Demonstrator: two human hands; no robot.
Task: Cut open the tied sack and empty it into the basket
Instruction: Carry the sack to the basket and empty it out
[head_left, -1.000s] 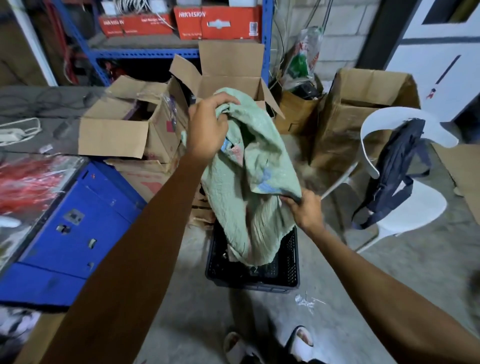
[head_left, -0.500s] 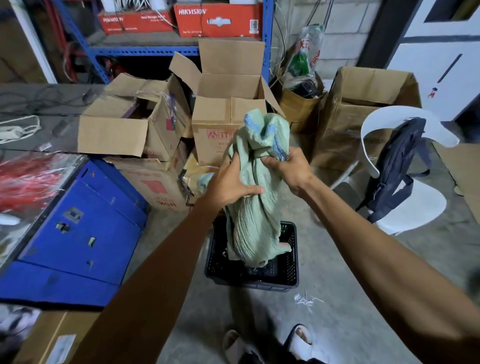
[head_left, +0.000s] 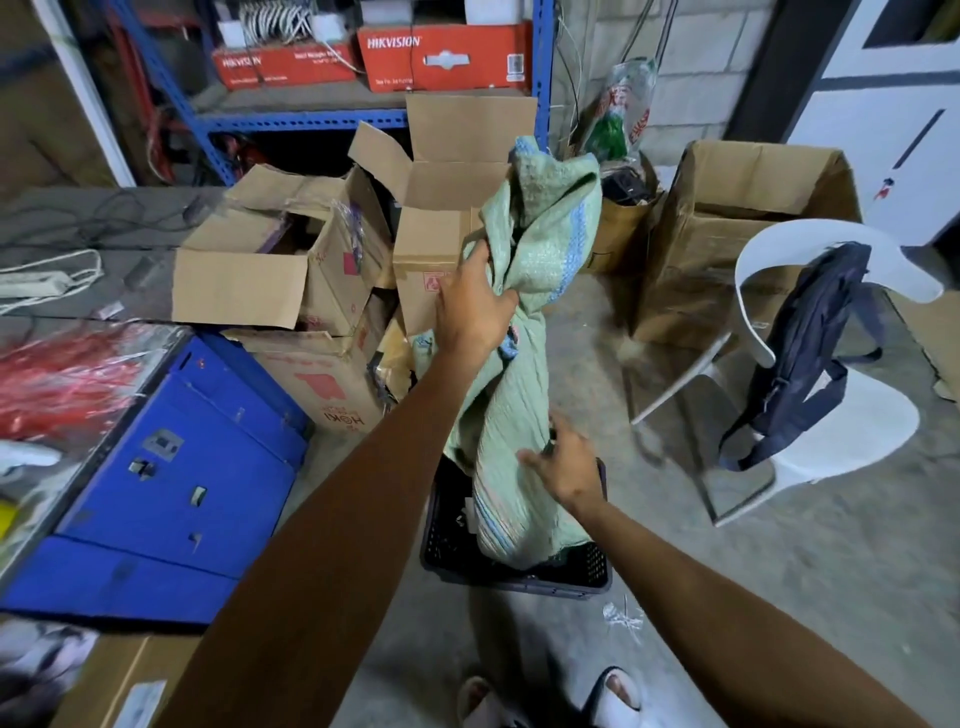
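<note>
A pale green woven sack (head_left: 524, 374) with blue stripes hangs upside down, its lower open end inside the black plastic basket (head_left: 587, 579) on the floor. My left hand (head_left: 475, 306) grips the sack near its upper part and holds it up. My right hand (head_left: 566, 465) is lower down against the sack's right side, fingers spread, just above the basket rim. Most of the basket's inside is hidden by the sack; a few small items show at its left.
Open cardboard boxes (head_left: 260, 270) are stacked behind the basket under a blue shelf (head_left: 291, 122). A blue cabinet (head_left: 171, 478) stands at left. A white chair (head_left: 841, 415) with a dark bag (head_left: 800, 358) is at right. Cut string scraps (head_left: 621, 618) lie by my sandalled feet (head_left: 550, 701).
My right hand let go of the sack's top and dropped down to its lower side near the basket. My left hand stays gripped on the sack, which is held a little higher.
</note>
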